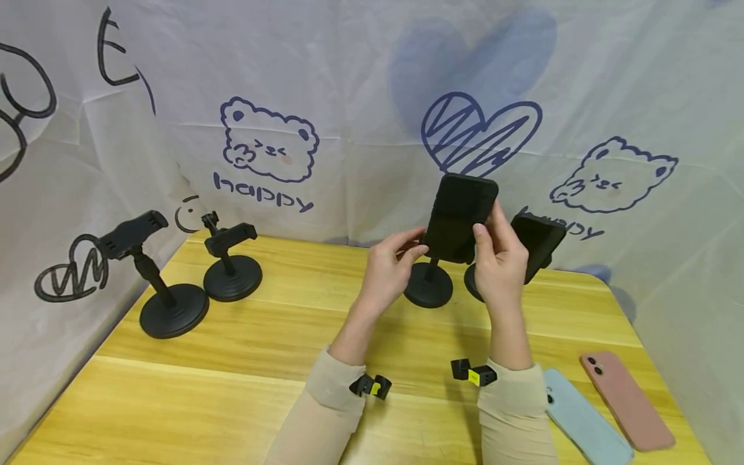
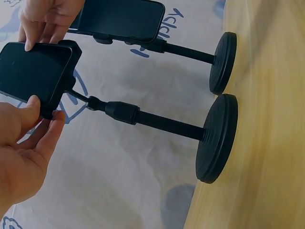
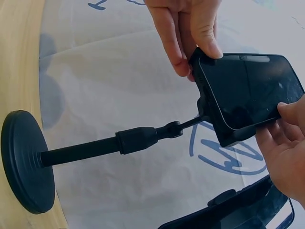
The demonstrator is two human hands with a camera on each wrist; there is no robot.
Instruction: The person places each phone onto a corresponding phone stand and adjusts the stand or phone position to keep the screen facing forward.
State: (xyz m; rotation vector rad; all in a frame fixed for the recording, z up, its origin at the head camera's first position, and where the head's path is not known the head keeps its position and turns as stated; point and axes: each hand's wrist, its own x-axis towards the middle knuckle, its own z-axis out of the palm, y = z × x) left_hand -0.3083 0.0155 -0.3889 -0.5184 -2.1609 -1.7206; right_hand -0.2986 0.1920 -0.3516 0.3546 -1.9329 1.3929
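A black smartphone (image 1: pixel 462 216), screen facing me, sits at the clamp (image 3: pixel 230 136) of a black phone stand (image 1: pixel 429 284). My left hand (image 1: pixel 388 268) pinches the clamp's end at the phone's lower left corner, thumb in front and fingers behind. On the phone's right side, my right hand (image 1: pixel 502 258) grips the edge, its thumb on the screen and its fingers behind. The stand's round base (image 2: pixel 218 138) rests on the table, and a thin neck joins its pole to the clamp. Both hands also show in each wrist view.
Just right, another stand holds a second phone (image 1: pixel 539 242). Two stands with bare clamps, one nearer (image 1: pixel 174 310) and one farther (image 1: pixel 232 278), occupy the table's left. A light blue phone (image 1: pixel 587 416) and a pink phone (image 1: pixel 630 403) lie front right. A printed cloth hangs behind.
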